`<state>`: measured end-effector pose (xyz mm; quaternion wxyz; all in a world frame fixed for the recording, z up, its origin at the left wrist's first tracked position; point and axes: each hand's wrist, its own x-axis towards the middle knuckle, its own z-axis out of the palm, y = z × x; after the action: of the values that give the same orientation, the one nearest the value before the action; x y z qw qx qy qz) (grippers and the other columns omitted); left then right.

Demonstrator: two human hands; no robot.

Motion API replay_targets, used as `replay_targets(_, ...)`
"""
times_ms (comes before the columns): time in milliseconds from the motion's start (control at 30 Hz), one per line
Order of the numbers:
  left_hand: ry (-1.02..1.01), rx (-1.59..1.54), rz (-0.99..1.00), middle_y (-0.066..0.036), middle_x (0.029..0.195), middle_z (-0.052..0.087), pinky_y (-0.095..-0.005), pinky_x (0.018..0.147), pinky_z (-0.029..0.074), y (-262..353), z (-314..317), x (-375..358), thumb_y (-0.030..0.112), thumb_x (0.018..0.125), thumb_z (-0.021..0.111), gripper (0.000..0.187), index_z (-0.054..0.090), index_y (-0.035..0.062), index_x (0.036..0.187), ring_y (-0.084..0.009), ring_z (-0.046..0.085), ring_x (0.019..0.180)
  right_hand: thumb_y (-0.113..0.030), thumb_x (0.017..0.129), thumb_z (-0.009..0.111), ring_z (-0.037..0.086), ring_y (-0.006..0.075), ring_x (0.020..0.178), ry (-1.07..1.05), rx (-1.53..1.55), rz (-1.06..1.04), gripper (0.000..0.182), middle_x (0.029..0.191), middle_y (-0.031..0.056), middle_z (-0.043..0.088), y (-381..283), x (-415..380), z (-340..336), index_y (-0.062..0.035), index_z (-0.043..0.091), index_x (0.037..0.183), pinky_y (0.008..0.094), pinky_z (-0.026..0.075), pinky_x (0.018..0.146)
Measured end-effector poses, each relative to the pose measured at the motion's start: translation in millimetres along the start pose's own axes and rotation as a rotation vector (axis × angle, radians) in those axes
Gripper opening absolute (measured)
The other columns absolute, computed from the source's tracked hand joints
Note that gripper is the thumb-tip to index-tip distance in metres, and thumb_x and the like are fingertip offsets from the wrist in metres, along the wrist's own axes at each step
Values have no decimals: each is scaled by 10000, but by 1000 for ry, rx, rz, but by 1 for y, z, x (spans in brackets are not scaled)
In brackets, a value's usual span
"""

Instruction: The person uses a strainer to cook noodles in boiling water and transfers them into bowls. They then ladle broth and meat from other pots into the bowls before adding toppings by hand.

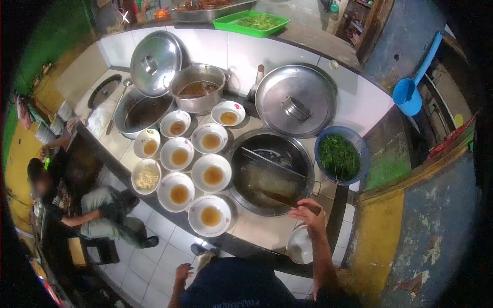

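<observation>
My right hand (308, 211) grips a wooden handle (287, 200) that reaches into the big pot of hot water (271, 172), where a strainer basket (267, 179) sits under the surface. My left hand (182, 273) hangs low beside my body, holding nothing, fingers loosely apart. Several white bowls with brown broth (211, 216) stand in rows left of the pot. One bowl (147, 177) holds noodles. A blue basket of green leaves (340, 156) stands right of the pot.
Two steel lids (295, 100) (154, 61) lean against the white tiled wall. A broth pot (197, 88) and a dark pan with a ladle (144, 113) sit at the back. A white bowl (300, 246) lies below my right hand. A person sits at left (97, 215).
</observation>
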<state>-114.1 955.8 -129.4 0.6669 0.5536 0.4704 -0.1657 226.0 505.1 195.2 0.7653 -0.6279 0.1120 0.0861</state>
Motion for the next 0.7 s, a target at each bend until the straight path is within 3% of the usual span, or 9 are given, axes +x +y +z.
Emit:
replay_targets(167, -4, 47, 126, -143, 895, 683, -308, 460, 475, -9, -4, -4, 224, 887, 530, 329, 581, -22, 1100, -220, 650, 625, -52, 831, 582, 689, 261, 758, 66, 104, -7, 161, 811, 165, 645, -17, -10, -19, 36, 562, 964, 345, 585, 683)
replay_targets(267, 80, 104, -60, -137, 898, 680, -305, 467, 478, 3, -1, -20, 199, 886, 537, 312, 583, -27, 1095, -220, 657, 658, -56, 825, 593, 690, 257, 737, 86, 16, -45, 171, 806, 168, 644, -35, -20, -22, 38, 561, 964, 346, 585, 681)
replay_targets(367, 85, 92, -76, -130, 895, 680, -301, 463, 477, 11, 2, -28, 200, 886, 555, 307, 585, -21, 1098, -215, 653, 651, -66, 823, 597, 688, 255, 724, 86, -66, -104, 186, 802, 167, 643, -53, -33, -23, 42, 556, 969, 346, 584, 679)
replay_targets(467, 13, 36, 69, -134, 895, 674, -289, 488, 488, 15, -2, -29, 203, 875, 574, 287, 588, -20, 1056, -210, 639, 642, -75, 829, 597, 686, 253, 723, 85, -129, -171, 196, 799, 165, 646, -74, -54, -19, 41, 552, 982, 349, 583, 678)
replay_targets(500, -25, 17, 77, -150, 928, 663, -285, 493, 498, 17, -5, -31, 200, 879, 572, 284, 581, -34, 1039, -217, 649, 713, -82, 835, 599, 685, 252, 723, 70, -169, -208, 200, 796, 165, 648, -82, -64, -17, 38, 553, 988, 351, 582, 678)
replay_targets(600, -10, 67, 89, -153, 910, 663, -294, 489, 504, 18, -8, -17, 234, 875, 592, 312, 588, -34, 1035, -216, 649, 695, -141, 865, 614, 685, 248, 736, 52, -255, -314, 216, 787, 169, 657, -85, -84, -20, 25, 557, 990, 368, 577, 674)
replay_targets(633, -88, 108, 213, -144, 862, 670, -303, 496, 505, 17, -12, -10, 254, 872, 594, 329, 596, -37, 1027, -214, 640, 636, -155, 868, 619, 686, 248, 739, 75, -300, -321, 223, 786, 169, 658, -88, -93, -20, 24, 557, 986, 369, 576, 670)
replay_targets(667, -98, 94, 197, -142, 851, 671, -301, 495, 504, 21, -17, -4, 244, 872, 592, 319, 598, -36, 1026, -211, 636, 621, -169, 871, 624, 686, 249, 741, 97, -345, -328, 232, 785, 168, 659, -97, -103, -10, 24, 557, 981, 369, 574, 665)
replay_targets(700, -106, 77, 179, -140, 840, 673, -300, 494, 503, 23, -23, 0, 234, 872, 590, 310, 601, -35, 1024, -208, 632, 607, -168, 874, 627, 687, 255, 746, 12, -265, -430, 216, 785, 160, 661, -107, -119, 4, 25, 566, 948, 360, 563, 663)
